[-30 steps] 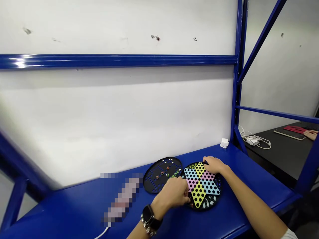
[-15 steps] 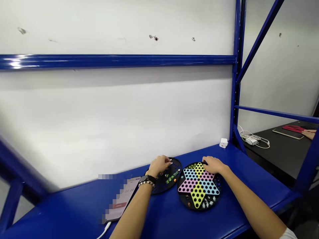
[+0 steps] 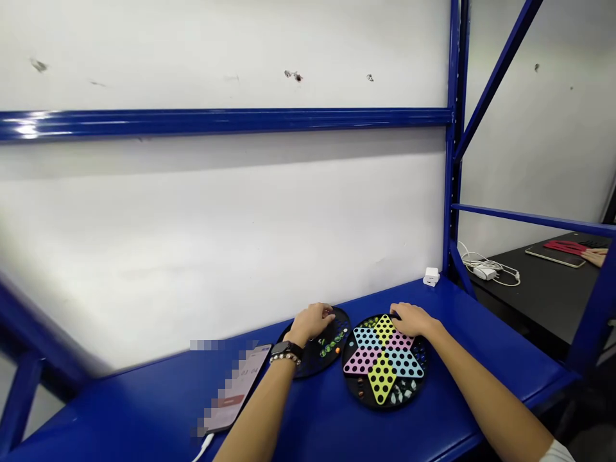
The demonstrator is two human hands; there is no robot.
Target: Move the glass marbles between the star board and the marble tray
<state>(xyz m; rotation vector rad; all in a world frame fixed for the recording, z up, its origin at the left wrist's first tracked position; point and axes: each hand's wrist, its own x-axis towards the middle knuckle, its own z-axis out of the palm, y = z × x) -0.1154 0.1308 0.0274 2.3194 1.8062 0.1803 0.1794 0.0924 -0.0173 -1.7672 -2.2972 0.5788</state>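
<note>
Two round black boards lie side by side on the blue shelf. The right one is a Chinese checkers board [image 3: 357, 393] with a multicoloured star and marbles around its rim. My right hand [image 3: 411, 319] rests with curled fingers at its far edge, touching the board and marbles there. The left one is a black perforated board [image 3: 308, 364] holding several small marbles [image 3: 330, 347]. My left hand [image 3: 312, 323] is curled over its far half, hiding part of it. Whether either hand pinches a marble is hidden.
A pixelated phone [image 3: 235, 385] lies left of my left arm, its cable at the shelf's front. A white charger [image 3: 432, 276] stands by a blue upright. Beyond, a black table [image 3: 539, 301] holds cables, a tablet and a co-worker's hand [image 3: 595, 257].
My left hand has moved left and back, from the front of the star board to the far side of the perforated board. The phone is now uncovered. My right hand has stayed put.
</note>
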